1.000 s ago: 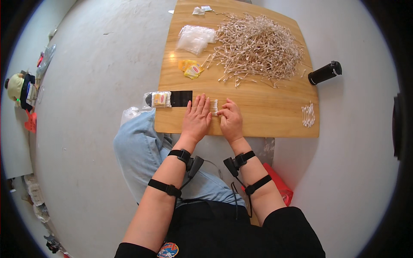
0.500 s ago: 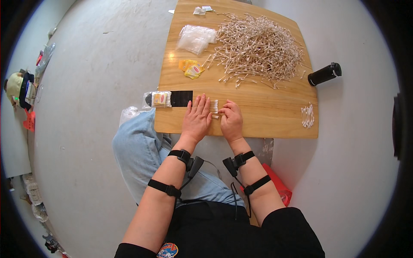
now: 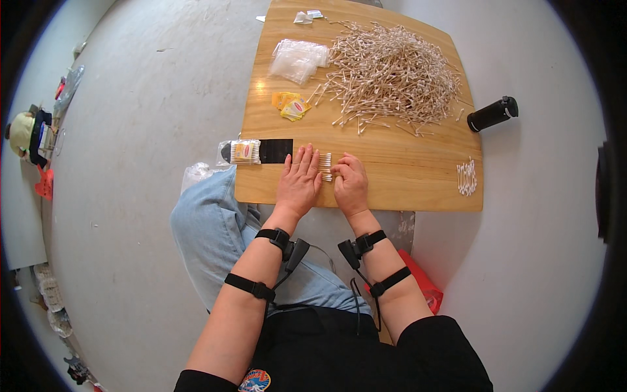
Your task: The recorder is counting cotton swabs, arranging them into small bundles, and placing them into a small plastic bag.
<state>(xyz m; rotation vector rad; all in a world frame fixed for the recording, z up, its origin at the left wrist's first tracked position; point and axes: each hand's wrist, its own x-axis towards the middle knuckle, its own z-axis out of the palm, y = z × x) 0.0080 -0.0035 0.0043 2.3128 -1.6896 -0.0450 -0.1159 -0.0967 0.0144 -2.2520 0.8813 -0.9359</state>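
My left hand [image 3: 300,179] lies flat on the table, fingers stretched out, over a row of cotton swabs [image 3: 326,166] whose white tips show at its right side. Its palm hides the rest of the row. Beside those tips, my right hand [image 3: 351,186] is closed, its thumb and fingers bent together at the swab ends; whatever they pinch is too small to make out. A black strip [image 3: 275,151] reaches left from my left fingertips. At its left end lies a clear bag of swabs [image 3: 244,151] with a yellow label card, overhanging the table's left edge.
A big heap of loose cotton swabs [image 3: 395,75] covers the far part of the wooden table [image 3: 405,179]. Clear plastic bags [image 3: 298,60] and yellow label cards [image 3: 292,106] lie at the left. A small swab group [image 3: 466,177] is at the right edge, near a black cylinder [image 3: 493,114].
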